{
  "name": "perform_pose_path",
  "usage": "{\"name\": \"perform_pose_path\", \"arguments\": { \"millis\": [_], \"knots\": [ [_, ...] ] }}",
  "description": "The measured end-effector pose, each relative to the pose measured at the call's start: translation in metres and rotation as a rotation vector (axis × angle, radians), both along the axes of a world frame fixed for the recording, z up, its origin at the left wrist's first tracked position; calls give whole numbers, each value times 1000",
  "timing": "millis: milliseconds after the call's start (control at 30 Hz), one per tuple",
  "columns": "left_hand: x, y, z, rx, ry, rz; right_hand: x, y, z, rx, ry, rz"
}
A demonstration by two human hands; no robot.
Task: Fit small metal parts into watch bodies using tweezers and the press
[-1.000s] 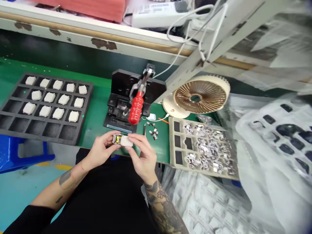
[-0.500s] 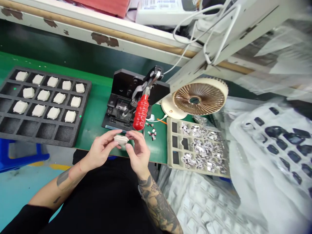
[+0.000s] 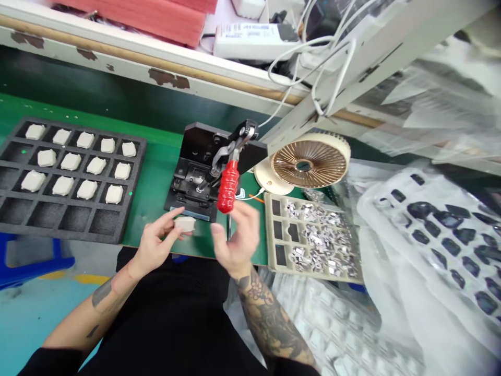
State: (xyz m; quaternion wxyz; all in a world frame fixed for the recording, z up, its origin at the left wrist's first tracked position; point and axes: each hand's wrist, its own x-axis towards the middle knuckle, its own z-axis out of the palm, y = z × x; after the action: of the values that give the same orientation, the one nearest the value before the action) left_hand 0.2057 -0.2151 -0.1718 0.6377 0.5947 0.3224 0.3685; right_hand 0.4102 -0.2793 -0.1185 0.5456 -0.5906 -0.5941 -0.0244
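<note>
Between the thumb and fingers of my left hand is a small whitish case, held in front of a black clamp fixture. My right hand is apart from the case, just below the fixture's red handle; it is blurred, its thumb and fingers spread, with nothing seen in it. At the left, a dark foam tray holds several similar whitish pieces in its compartments, and its front row shows bare pockets.
Right of the fixture stand a round fan and a beige tray of small metallic pieces. Plastic-wrapped dark parts lie far right. A shelf with cables runs above, and a blue stool is below left.
My right hand has let go of the whitish case and moved right and up toward the red handle, its fingers opening. My left hand keeps the case, now slightly further left.
</note>
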Motion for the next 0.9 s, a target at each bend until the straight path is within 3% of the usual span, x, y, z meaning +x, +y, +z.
{"name": "perform_pose_path", "arguments": {
  "millis": [67,200,267,333,433,500,567,667,733,800,900],
  "knots": [
    [-1,3,0,-190,-76,35,15,22,20,241,-207,-42],
    [-5,9,1,-347,-122,85,27,69,62,440,-483,152],
    [-8,10,-1,-338,-113,115,20,83,87,506,-430,193],
    [-10,11,-3,-305,-99,130,10,89,112,522,-235,180],
    [-12,11,-5,-267,-89,89,-3,80,129,472,41,13],
    [-14,11,-5,-219,-67,61,-6,63,113,465,72,-106],
    [-17,12,-4,-130,-16,66,-7,40,74,409,38,-124],
    [-20,17,-5,14,48,94,-8,13,1,3,-55,50],
    [-20,21,-6,83,53,99,-9,10,-36,-208,-168,62],
    [-18,25,-6,142,60,97,-10,20,-57,-374,-271,36],
    [-15,30,-6,223,94,93,-6,44,-64,-541,-337,34]
  ]
}}
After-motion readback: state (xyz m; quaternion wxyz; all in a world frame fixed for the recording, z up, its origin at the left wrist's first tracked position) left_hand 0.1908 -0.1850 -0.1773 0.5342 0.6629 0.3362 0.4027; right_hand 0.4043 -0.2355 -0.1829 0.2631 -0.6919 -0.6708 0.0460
